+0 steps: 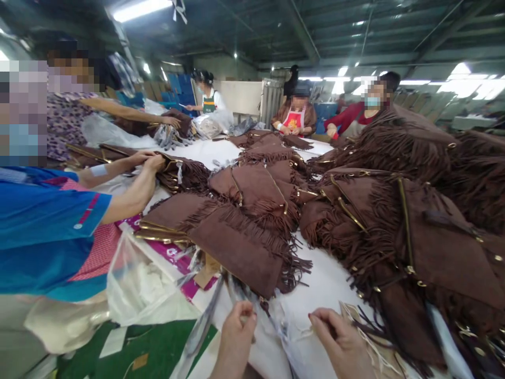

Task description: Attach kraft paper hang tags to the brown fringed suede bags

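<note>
My left hand (235, 337) is low in the view, its fingers pinched on the end of a thin clear plastic strip or bag edge (205, 321) that runs up to the left. My right hand (342, 342) is closed beside it, pinching a thin pale string or tag cord (302, 332) that lies across the white tabletop (323, 284). Just beyond both hands lies a brown suede fringed bag (236, 247) with gold trim. More fringed brown bags (414, 237) are heaped to the right.
A person in a blue shirt (47, 231) at my left reaches over another bag (181, 173). A clear plastic bag (138, 284) sits by my left. Other people work at the far side, behind more brown bags (268, 145).
</note>
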Demonstrator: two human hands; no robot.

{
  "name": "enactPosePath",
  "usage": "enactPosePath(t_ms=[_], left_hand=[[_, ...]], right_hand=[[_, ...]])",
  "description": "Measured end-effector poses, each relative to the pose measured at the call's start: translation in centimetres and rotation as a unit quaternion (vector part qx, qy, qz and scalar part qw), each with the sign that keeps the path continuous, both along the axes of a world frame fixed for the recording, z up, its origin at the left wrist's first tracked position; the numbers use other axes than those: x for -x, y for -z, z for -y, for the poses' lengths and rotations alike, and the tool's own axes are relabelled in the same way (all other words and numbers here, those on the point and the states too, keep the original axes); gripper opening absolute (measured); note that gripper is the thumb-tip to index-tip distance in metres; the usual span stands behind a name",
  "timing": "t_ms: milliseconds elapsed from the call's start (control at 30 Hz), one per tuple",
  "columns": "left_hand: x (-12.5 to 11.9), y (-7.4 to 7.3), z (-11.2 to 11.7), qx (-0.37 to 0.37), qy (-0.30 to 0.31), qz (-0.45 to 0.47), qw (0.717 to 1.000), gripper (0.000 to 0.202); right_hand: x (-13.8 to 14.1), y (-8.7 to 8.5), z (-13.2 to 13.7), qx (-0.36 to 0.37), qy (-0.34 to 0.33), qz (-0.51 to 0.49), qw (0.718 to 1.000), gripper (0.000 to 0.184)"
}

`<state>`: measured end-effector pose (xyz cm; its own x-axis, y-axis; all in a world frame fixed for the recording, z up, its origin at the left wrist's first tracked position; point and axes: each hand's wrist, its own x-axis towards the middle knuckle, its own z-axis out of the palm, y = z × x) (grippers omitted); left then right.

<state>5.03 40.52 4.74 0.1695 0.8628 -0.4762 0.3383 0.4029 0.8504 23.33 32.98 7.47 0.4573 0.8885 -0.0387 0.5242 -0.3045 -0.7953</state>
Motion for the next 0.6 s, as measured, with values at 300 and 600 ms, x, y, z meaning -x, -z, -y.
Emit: enactPosePath(t_ms=[300,600], left_hand=[[-2.8,-0.7,0.3,0.031,-0.076,0.011,0.997,0.027],[-4.0,-2.8,0.6,-0.08,0.126,-0.022,0.989,0.02]], right_hand=[[1.1,-1.1,-0.9,-0.033,-0.067,0.034,0.997,0.023],[1.2,0.6,-0.5,-0.008,-0.07,0.02,0.997,0.028]])
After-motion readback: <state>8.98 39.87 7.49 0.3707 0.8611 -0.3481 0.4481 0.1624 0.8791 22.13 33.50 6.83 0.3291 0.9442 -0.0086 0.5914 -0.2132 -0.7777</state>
